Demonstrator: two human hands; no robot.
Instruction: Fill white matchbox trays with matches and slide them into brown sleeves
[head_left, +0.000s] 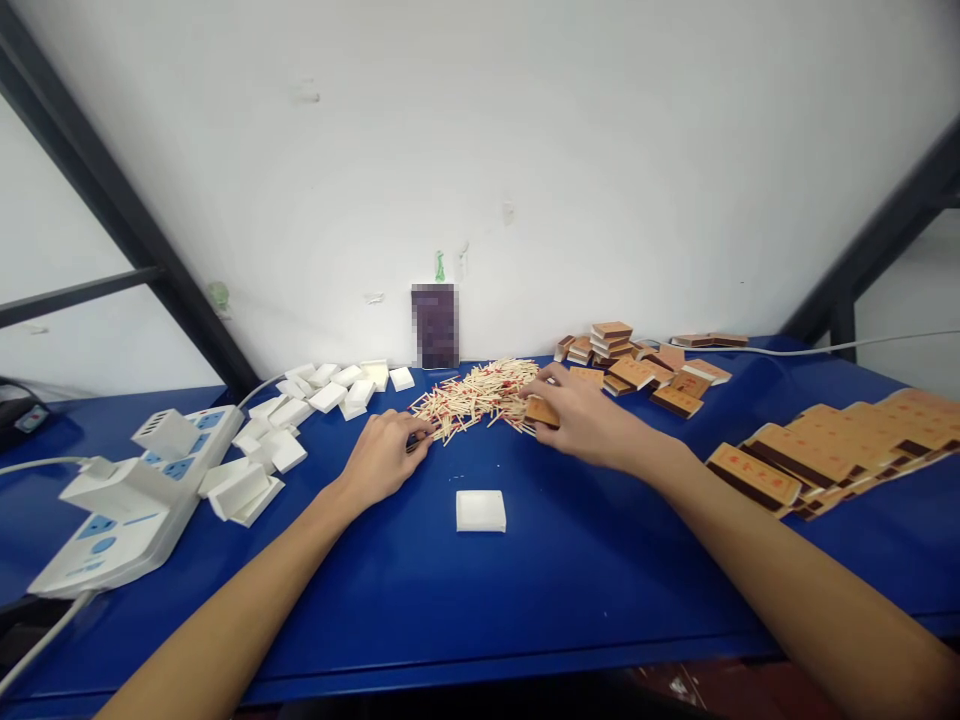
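Note:
A loose heap of matches (480,395) with red tips lies at the back middle of the blue table. At its left edge, my left hand (384,458) has its fingers curled and pressed together. What those fingers hold, if anything, is hidden. On the right side of the heap, my right hand (589,415) grips a small orange-brown matchbox (541,412) between thumb and fingers. A white matchbox tray (481,511) lies by itself on the table in front of the heap, between my forearms. Whether that tray is face up or face down I cannot tell.
White trays (289,412) are scattered at the left, beside a white power strip (165,520) with plugs. Matchboxes (637,372) lie piled at the back right. Rows of flat orange sleeves (817,450) sit at the right. A dark pixelated panel (435,327) stands against the wall.

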